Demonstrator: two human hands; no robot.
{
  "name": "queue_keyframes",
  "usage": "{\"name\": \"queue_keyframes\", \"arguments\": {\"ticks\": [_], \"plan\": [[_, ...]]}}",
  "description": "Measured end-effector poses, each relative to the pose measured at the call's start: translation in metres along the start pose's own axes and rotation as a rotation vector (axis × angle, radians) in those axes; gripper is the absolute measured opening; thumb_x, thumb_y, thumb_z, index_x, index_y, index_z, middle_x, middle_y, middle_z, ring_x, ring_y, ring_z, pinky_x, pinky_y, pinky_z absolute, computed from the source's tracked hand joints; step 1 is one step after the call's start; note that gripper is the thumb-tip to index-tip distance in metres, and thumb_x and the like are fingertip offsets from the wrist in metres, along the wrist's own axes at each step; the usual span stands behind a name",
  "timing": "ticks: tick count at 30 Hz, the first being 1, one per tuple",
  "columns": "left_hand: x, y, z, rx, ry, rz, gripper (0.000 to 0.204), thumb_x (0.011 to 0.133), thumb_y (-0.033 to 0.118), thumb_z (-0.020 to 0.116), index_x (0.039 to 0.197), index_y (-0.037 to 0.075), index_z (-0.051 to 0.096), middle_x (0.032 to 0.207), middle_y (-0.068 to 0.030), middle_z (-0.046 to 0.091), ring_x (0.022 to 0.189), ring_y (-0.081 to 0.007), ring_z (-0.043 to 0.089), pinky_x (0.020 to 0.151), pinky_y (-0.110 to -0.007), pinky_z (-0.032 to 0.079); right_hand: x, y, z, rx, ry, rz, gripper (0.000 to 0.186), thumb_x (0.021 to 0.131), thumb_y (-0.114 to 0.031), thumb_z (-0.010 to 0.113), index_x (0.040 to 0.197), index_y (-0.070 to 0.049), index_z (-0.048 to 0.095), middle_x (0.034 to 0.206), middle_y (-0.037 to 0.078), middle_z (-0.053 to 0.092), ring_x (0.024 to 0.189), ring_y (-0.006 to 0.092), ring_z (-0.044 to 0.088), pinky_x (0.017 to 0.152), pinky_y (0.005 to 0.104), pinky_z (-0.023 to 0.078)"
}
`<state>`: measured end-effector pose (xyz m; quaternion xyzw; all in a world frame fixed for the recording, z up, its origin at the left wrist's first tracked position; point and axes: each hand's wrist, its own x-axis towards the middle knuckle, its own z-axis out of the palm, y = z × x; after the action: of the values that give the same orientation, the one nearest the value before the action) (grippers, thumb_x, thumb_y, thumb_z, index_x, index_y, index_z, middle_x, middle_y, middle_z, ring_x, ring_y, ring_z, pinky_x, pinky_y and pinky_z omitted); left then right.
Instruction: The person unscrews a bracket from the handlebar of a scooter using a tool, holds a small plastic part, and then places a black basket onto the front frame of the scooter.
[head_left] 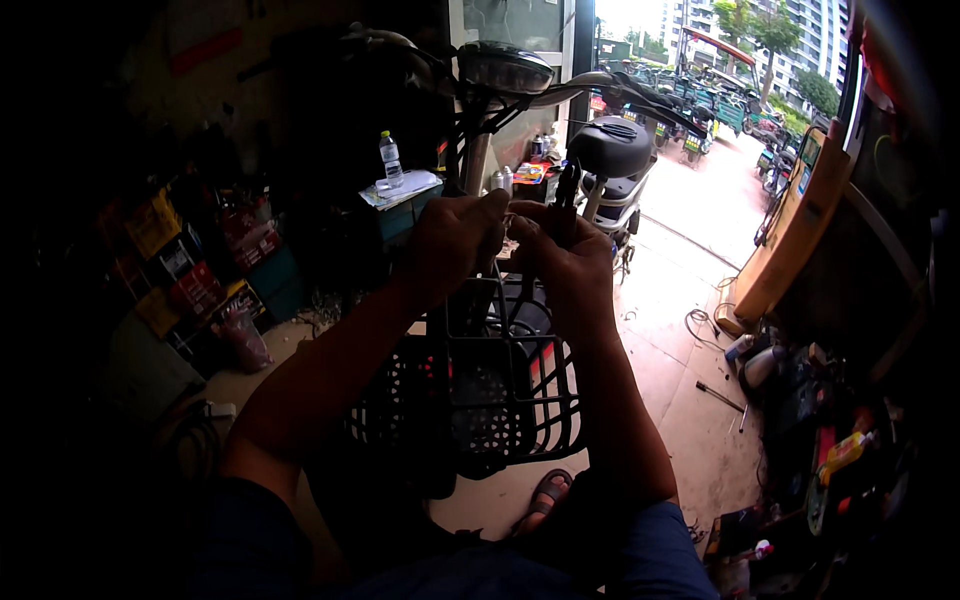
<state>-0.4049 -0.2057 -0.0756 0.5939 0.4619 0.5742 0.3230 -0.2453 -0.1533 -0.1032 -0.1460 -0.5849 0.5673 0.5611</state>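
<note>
Both hands are raised close together above the black basket [490, 343] of an electric bike. My left hand [452, 240] is closed in a pinch, fingertips pointing toward the other hand. Something small and pale, perhaps a bit of wire [509, 220], shows where the fingertips meet; its kind is too small to make out. My right hand [572, 262] is wrapped round dark pliers [568, 188] with their jaws pointing up, while its thumb and forefinger reach to the same small thing. Behind the hands stand the bike's headlight [506, 68], handlebar [590, 86] and black saddle [610, 148].
A water bottle [390, 160] stands on papers on a low cabinet [405, 212]. Boxes [195, 288] are stacked at the left. Bottles [762, 366] and tools lie along the right; a T-shaped tool [720, 397] is on the tiled floor [660, 440]. Parked vehicles [690, 110] are outside.
</note>
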Motion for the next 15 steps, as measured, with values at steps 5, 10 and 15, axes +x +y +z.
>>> {"name": "queue_keyframes", "arguments": {"ticks": [5,10,15], "plan": [[-0.002,0.0,0.005,0.037,-0.006,0.004,0.046,0.109,0.043,0.056,0.091,0.003,0.07,0.064,0.0028,0.055,0.055,-0.0057,0.048,0.052,-0.026,0.038,0.0,-0.004,0.001,-0.135,-0.021,-0.069,0.016,0.096,-0.01,0.071,0.102,0.004,0.076,0.079,0.003,0.073,0.071,0.0052,0.063,0.062,0.0219,0.049],[-0.002,-0.002,0.005,0.053,-0.002,0.003,0.044,0.109,0.042,0.055,0.091,0.004,0.069,0.065,0.0022,0.056,0.056,-0.0059,0.049,0.052,-0.025,0.038,-0.002,-0.005,0.0,-0.11,0.054,-0.055,0.019,0.097,-0.011,0.07,0.108,0.005,0.074,0.082,0.006,0.075,0.073,0.0075,0.067,0.065,0.0246,0.052],[-0.002,0.0,0.003,-0.047,-0.019,0.009,0.042,0.11,0.037,0.051,0.089,0.005,0.067,0.067,0.0001,0.058,0.059,-0.0076,0.052,0.056,-0.025,0.039,-0.011,-0.003,-0.013,-0.37,0.21,-0.073,0.027,0.101,-0.016,0.066,0.116,0.007,0.069,0.088,0.015,0.076,0.076,0.0224,0.074,0.072,0.0343,0.057]]}}
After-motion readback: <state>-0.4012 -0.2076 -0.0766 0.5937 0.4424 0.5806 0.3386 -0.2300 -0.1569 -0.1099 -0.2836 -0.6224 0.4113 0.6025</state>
